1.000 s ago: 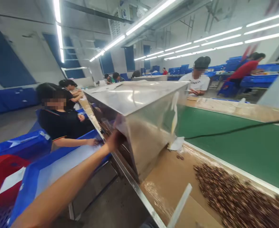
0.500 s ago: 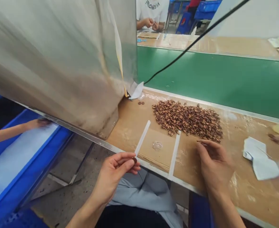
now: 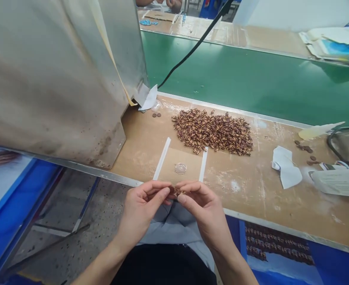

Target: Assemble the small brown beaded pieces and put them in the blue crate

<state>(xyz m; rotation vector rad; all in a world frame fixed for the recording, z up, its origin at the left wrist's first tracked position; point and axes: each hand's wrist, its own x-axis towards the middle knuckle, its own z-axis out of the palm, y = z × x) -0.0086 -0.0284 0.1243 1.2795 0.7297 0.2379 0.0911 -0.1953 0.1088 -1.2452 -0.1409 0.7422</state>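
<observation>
My left hand pinches a small dark brown disc between thumb and fingers. Thumb and fingertips of my right hand close on a tiny brown-and-gold piece, right beside the disc; whether the two touch I cannot tell. Both hands are together at the table's front edge, above my lap. Just beyond them a clear round dish-like item lies between two white tape strips. Farther back a wide pile of similar brown-and-gold pieces is spread on the brown-covered table.
A large metal panel rises at left; a black cable crosses above the green belt. At right are a white cloth, a pale squeeze bottle and several brown discs. A co-worker's hand is at far left.
My right hand has moved left from the pile's near edge with a small piece and met my left hand. The view has shifted, showing filled rows in a blue bin below right.
</observation>
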